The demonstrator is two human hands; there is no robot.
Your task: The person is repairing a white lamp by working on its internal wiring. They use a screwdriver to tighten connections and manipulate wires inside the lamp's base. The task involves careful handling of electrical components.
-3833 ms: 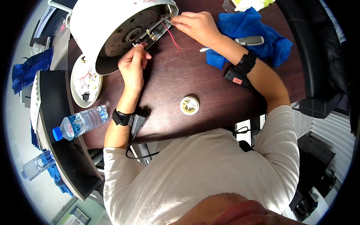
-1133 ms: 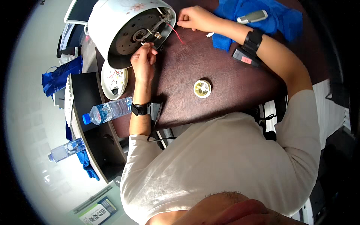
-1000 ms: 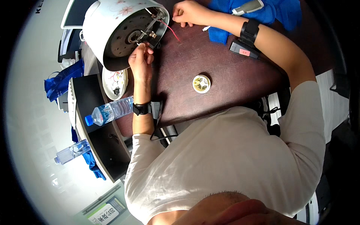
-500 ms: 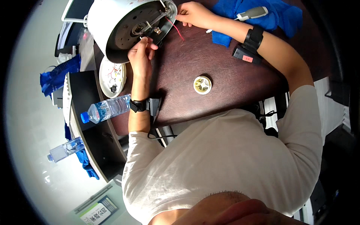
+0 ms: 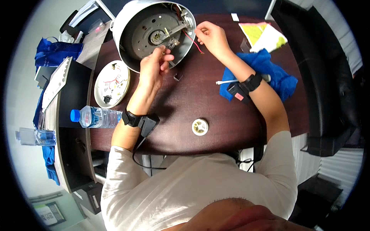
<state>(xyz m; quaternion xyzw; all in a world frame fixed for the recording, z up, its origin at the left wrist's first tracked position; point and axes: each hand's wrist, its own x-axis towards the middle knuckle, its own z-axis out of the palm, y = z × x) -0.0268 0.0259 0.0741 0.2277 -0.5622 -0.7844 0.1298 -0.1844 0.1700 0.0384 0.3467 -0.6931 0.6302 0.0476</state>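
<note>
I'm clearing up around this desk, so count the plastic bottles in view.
2. The blue-capped bottle is near the left edge of the table; the clear bottle is at the picture's far left. Others may be hidden.

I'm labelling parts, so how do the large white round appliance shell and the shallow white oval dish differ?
The large white round appliance shell is much bigger than the shallow white oval dish. The shell is tipped, showing its hollow inside; the dish lies open side up. The left hand is at the shell's opening; neither hand touches the dish. Both are white and rounded.
</note>
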